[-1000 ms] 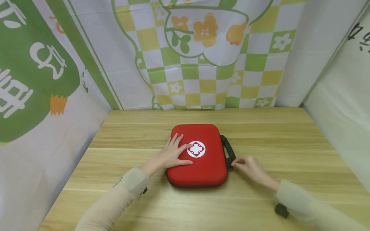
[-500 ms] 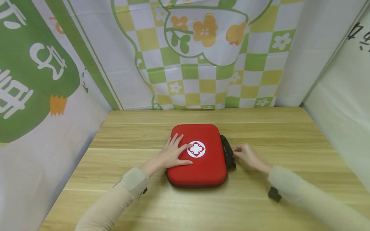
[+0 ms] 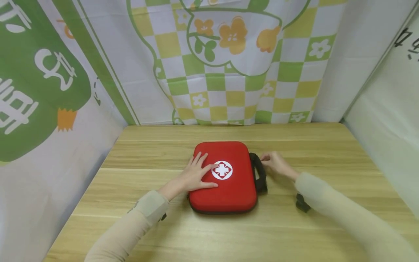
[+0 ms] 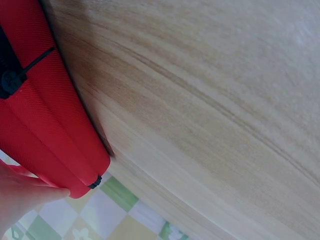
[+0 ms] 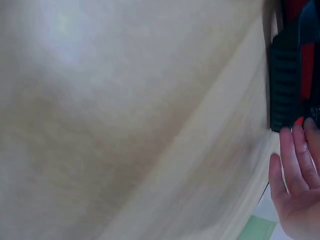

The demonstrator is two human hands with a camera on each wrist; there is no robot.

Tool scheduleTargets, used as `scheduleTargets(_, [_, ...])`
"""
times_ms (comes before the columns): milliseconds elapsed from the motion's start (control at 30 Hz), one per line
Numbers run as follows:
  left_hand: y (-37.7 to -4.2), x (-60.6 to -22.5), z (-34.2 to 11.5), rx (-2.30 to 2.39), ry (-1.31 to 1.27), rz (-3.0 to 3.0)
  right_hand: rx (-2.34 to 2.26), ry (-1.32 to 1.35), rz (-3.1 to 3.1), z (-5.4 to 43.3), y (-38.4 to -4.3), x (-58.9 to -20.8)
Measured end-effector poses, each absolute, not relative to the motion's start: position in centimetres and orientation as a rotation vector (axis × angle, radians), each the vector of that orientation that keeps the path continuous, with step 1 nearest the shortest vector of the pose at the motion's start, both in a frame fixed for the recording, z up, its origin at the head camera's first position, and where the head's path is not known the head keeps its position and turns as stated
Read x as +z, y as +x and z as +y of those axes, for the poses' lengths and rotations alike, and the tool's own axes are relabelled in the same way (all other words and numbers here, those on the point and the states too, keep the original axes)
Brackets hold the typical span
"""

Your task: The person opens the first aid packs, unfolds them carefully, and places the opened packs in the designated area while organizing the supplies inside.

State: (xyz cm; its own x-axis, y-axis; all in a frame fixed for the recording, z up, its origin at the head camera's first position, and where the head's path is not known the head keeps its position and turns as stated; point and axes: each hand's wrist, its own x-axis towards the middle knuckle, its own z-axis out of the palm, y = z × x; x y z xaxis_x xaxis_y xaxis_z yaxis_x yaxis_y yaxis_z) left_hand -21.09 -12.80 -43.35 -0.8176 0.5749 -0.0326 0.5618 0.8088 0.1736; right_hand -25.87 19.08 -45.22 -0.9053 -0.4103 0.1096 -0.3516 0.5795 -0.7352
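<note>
A red first-aid case (image 3: 229,193) with a white cross emblem lies flat on the wooden table. My left hand (image 3: 195,175) rests on its lid with fingers spread; in the left wrist view the thumb side of that hand (image 4: 25,195) lies at the case's corner. The black carry handle (image 3: 260,174) sticks out from the right side. My right hand (image 3: 275,163) is at the far end of this handle, thumb and forefinger pinched together at the case's zipper side. In the right wrist view its fingertips (image 5: 286,134) reach behind the ribbed handle; the small zipper pull there is mostly hidden.
The wooden table (image 3: 147,153) extends around the case on all sides. A printed curtain (image 3: 229,87) with green and yellow checks hangs behind it, and white cloth walls (image 3: 389,102) stand left and right. Each wrist carries a small black device (image 3: 302,203).
My right hand has slid away from me along the case's right side, from the handle's near end to its far end. The handle has shifted slightly. My left hand stays put.
</note>
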Motion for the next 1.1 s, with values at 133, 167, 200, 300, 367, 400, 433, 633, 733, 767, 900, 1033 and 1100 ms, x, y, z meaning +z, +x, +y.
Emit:
scheduleTargets(133, [-21.0,-43.4,-12.8,0.237,0.935,2.907,-1.248,-0.652,2.677,19.3,-26.4,-45.3])
scheduleTargets(167, [-21.1,-43.4,-12.8,0.233,0.945,2.909,-1.245,-0.655,2.666,19.4,-26.5,-45.4])
scheduleTargets(200, [-21.1,-43.5,-12.8,0.228,0.950,2.912,-1.248,-0.658,2.649,19.5,-26.6,-45.5])
scheduleTargets(300, [-21.1,-43.6,-12.9,0.223,0.970,2.921,-1.253,-0.680,2.617,19.6,-26.7,-45.7])
scheduleTargets(367, [-21.1,-43.6,-12.9,0.237,0.972,2.921,-1.281,-0.687,2.585,19.7,-26.6,-45.8])
scheduleTargets(400, [-21.1,-43.6,-12.9,0.242,0.973,2.921,-1.296,-0.691,2.573,19.7,-26.6,-45.8])
scheduleTargets(433, [-21.2,-43.6,-12.9,0.247,0.972,2.919,-1.308,-0.695,2.565,19.8,-26.5,-45.9])
scheduleTargets(633, [-21.4,-43.5,-13.2,0.286,1.009,2.902,-1.336,-0.722,2.574,19.8,-25.6,-45.7])
scheduleTargets(733, [-21.7,-43.4,-13.5,0.340,1.047,2.875,-1.316,-0.727,2.587,19.9,-24.8,-45.5])
scheduleTargets(767, [-21.8,-43.3,-13.6,0.355,1.054,2.864,-1.313,-0.716,2.583,19.9,-24.5,-45.5])
scheduleTargets(900, [-22.2,-43.0,-14.1,0.414,1.042,2.827,-1.304,-0.713,2.599,20.1,-23.3,-45.5])
scheduleTargets(1033, [-22.6,-42.7,-14.7,0.425,1.061,2.818,-1.291,-0.727,2.611,20.2,-22.0,-45.5])
scheduleTargets(1100, [-22.8,-42.6,-15.0,0.428,1.079,2.811,-1.266,-0.738,2.627,20.2,-21.3,-45.5])
